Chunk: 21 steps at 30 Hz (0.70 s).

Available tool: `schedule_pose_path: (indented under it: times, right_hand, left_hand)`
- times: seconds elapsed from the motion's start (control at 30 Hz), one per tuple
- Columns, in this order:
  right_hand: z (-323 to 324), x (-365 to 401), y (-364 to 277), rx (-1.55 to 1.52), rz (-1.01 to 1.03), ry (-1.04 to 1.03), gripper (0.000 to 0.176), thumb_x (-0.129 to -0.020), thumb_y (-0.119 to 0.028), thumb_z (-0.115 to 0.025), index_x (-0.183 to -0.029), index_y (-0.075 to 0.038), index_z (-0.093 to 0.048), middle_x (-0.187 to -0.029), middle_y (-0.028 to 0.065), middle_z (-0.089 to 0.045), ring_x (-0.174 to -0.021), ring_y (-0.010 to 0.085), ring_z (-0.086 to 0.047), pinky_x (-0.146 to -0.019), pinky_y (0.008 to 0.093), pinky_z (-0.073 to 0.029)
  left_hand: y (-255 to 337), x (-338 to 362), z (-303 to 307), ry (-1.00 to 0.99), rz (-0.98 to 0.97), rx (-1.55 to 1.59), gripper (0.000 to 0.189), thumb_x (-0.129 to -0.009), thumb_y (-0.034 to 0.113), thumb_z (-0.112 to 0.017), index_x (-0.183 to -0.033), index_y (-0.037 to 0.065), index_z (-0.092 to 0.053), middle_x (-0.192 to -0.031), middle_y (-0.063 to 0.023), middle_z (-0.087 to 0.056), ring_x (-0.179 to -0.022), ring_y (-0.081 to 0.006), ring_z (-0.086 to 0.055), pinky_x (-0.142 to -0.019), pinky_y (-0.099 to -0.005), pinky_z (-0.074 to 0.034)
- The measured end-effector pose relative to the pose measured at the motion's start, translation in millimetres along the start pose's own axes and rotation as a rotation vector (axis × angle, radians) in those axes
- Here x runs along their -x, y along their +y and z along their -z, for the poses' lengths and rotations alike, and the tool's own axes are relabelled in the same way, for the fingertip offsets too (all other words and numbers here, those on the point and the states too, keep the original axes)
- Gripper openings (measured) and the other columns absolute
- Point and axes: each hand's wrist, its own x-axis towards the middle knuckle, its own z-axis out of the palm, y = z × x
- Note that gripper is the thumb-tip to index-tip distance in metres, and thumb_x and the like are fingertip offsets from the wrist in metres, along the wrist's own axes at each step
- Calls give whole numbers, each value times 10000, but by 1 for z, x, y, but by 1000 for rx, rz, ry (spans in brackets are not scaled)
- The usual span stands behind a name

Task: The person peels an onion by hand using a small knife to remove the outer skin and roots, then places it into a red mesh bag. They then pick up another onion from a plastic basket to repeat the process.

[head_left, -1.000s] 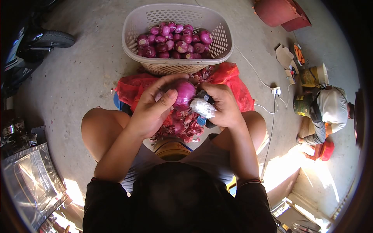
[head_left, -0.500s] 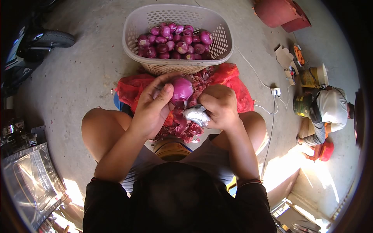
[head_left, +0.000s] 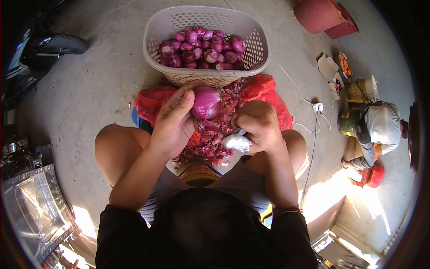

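Note:
My left hand (head_left: 172, 123) is closed around a shiny purple-red onion (head_left: 207, 103), its thumb along the onion's left side. In my right hand (head_left: 260, 125), closed into a fist, is a small knife (head_left: 236, 142) with a crumpled silvery wrapping; its blade is hard to make out. A strip of reddish skin (head_left: 209, 127) stretches from below the onion towards the knife. Beneath both hands lies a heap of loose onion skins (head_left: 210, 150), with red mesh sacking (head_left: 154, 104) spread at its sides.
Ahead stands a grey plastic basket (head_left: 262, 67) holding many purple onions (head_left: 197, 49). A yellowish bucket (head_left: 197, 172) sits between my legs. To the right are a power strip (head_left: 318, 107) with cables, more buckets (head_left: 358, 89) and a bent-over person (head_left: 383, 125). A motorcycle wheel (head_left: 62, 47) is at left.
My right hand has moved slightly down and right with the knife, away from the onion. The onion has turned a little in my left hand, and a skin strip now stretches below it.

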Motion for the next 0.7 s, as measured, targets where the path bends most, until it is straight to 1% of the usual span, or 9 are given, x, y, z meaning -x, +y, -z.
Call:
schedule_pose_path:
  times: [0.03,0.07,0.17,0.2,0.3,0.4,0.6,0.7]
  right_hand:
    - [2,2,3,-23,-16,14,295,-529,-230,-722,-660,-78,-506,-550,58,-427,-498,262,-483,-451,384,-357]
    - [4,5,9,-65,-38,13,336,-555,-253,-757,-705,-60,-527,-574,75,-454,-517,284,-501,-462,381,-371]
    - [7,2,2,-108,-239,118,378,-599,-286,-772,-764,-37,-541,-619,103,-492,-557,314,-527,-489,375,-398]
    - [7,2,2,-137,-305,113,405,-622,-306,-770,-809,-23,-548,-665,127,-523,-593,334,-545,-519,377,-416]
    - [1,-1,2,-101,-332,69,401,-627,-301,-767,-814,-20,-549,-679,131,-532,-600,331,-550,-529,384,-417]
    - [-3,-3,2,-107,-306,59,360,-632,-266,-747,-807,-21,-549,-660,142,-527,-607,344,-552,-530,398,-414]
    - [-2,-3,4,-95,-280,18,302,-627,-213,-718,-795,-25,-553,-636,142,-522,-599,350,-548,-525,408,-414]
    - [-1,-3,5,-90,-268,-21,275,-628,-205,-707,-767,-24,-553,-615,133,-515,-588,344,-544,-525,410,-416]
  left_hand:
    - [1,0,0,-7,6,10,441,-964,338,-394,-1261,13,-418,-1226,-154,-530,-1094,-200,-546,-924,-348,-465]
    - [2,0,0,-13,12,20,438,-964,333,-395,-1262,13,-418,-1226,-154,-530,-1090,-205,-550,-915,-355,-472]
    - [5,1,-2,-63,8,24,434,-964,318,-394,-1272,12,-410,-1235,-154,-524,-1086,-214,-555,-899,-372,-488]
    - [5,1,-2,-86,3,21,434,-965,313,-393,-1277,11,-406,-1239,-154,-521,-1086,-217,-555,-895,-377,-492]
    - [0,0,-4,-126,-30,-41,437,-967,290,-391,-1297,5,-392,-1251,-153,-512,-1107,-216,-544,-915,-372,-481]
    - [0,2,-5,-124,15,103,381,-952,192,-456,-1275,-10,-448,-1248,-122,-510,-1119,-179,-519,-959,-343,-433]
    - [0,2,-5,-130,32,117,377,-950,174,-463,-1275,-16,-443,-1250,-110,-509,-1115,-177,-519,-959,-344,-434]
    - [-3,1,-3,-123,16,52,373,-950,174,-463,-1270,-17,-449,-1243,-104,-515,-1110,-173,-522,-952,-340,-439]
